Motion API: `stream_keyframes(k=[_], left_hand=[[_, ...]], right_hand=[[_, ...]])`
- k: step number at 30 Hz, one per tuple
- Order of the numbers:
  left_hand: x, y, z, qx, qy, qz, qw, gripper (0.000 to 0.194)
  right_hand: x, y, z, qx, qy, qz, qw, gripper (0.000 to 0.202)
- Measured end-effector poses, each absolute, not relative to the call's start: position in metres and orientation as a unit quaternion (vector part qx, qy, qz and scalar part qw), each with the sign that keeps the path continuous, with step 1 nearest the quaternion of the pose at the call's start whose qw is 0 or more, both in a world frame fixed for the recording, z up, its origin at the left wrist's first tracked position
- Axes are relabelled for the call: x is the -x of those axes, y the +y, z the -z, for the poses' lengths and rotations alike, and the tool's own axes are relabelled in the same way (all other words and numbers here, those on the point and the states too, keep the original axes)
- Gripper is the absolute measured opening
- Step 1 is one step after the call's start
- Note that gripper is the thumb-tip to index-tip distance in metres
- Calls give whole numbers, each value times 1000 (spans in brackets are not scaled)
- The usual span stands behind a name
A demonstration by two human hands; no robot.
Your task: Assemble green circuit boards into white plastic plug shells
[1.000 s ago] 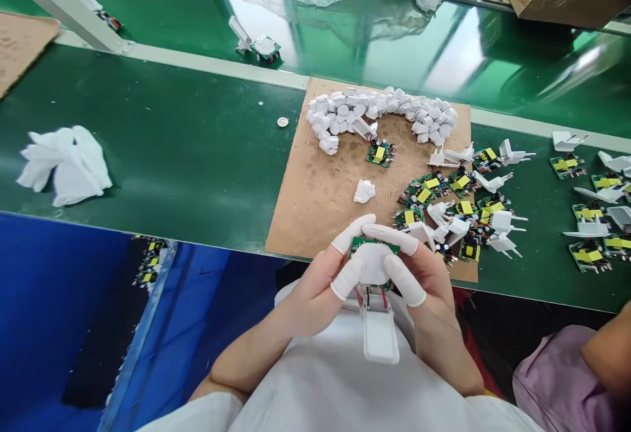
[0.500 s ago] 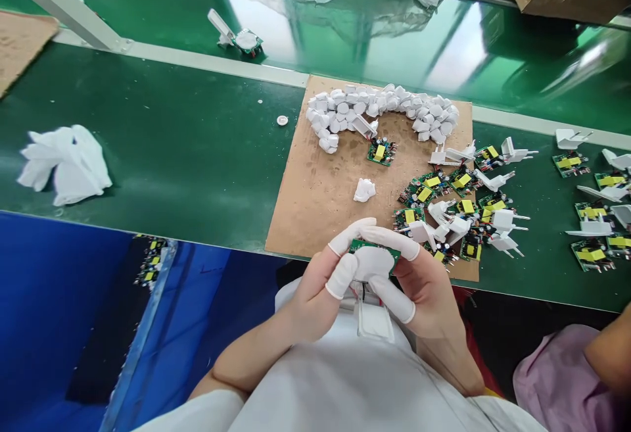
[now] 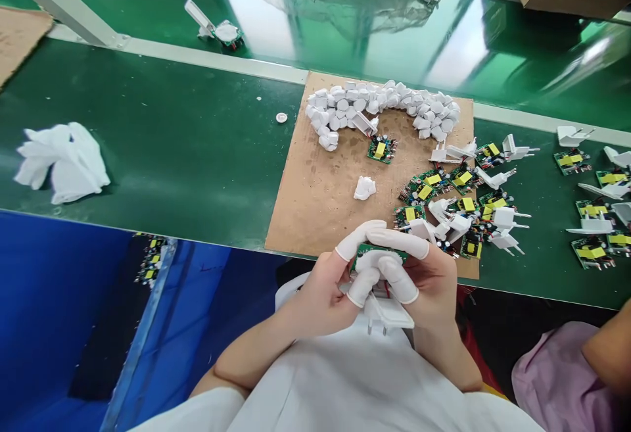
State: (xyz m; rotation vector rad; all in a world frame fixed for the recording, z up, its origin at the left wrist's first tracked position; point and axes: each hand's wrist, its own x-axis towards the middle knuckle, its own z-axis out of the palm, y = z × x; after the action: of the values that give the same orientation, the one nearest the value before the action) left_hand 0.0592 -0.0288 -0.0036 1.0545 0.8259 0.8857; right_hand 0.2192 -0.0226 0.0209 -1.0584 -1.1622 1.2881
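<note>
My left hand and my right hand, with white finger cots on thumbs and index fingers, hold a green circuit board between them near my chest. Both thumbs press on a white pad on its upper face. From the board, red wires lead to a white plug piece with two metal pins, hanging below my hands. Beyond my fingers, a small white lump lies on the cardboard sheet. Farther back on it are a curved pile of white pads and one board with a yellow block.
Boards with white plugs crowd the cardboard's right side, with more boards farther right. White cots lie at left. One assembly sits behind the rail. Another person's arm shows at lower right.
The white plug piece has turned so its pins show and point down. Both thumbs have come together over the pad. The assembly behind the rail appears shifted slightly left.
</note>
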Motion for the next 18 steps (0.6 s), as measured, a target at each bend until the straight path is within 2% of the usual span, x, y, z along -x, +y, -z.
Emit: stream_keyframes(k=[4, 8, 14, 18], left_hand=[[-59, -23, -2, -450, 336, -427, 708, 52], [-63, -18, -10, -439, 365, -458, 682, 44], [-67, -22, -7, -416, 391, -457, 682, 45], [-65, -23, -5, -398, 395, -436, 704, 49]], right_hand=[[-217, -23, -20, 441, -506, -539, 509, 20], [-219, -21, -19, 430, -543, -537, 481, 35], [-225, -17, -22, 425, -599, -526, 429, 41], [-224, -19, -22, 438, -552, -542, 458, 30]])
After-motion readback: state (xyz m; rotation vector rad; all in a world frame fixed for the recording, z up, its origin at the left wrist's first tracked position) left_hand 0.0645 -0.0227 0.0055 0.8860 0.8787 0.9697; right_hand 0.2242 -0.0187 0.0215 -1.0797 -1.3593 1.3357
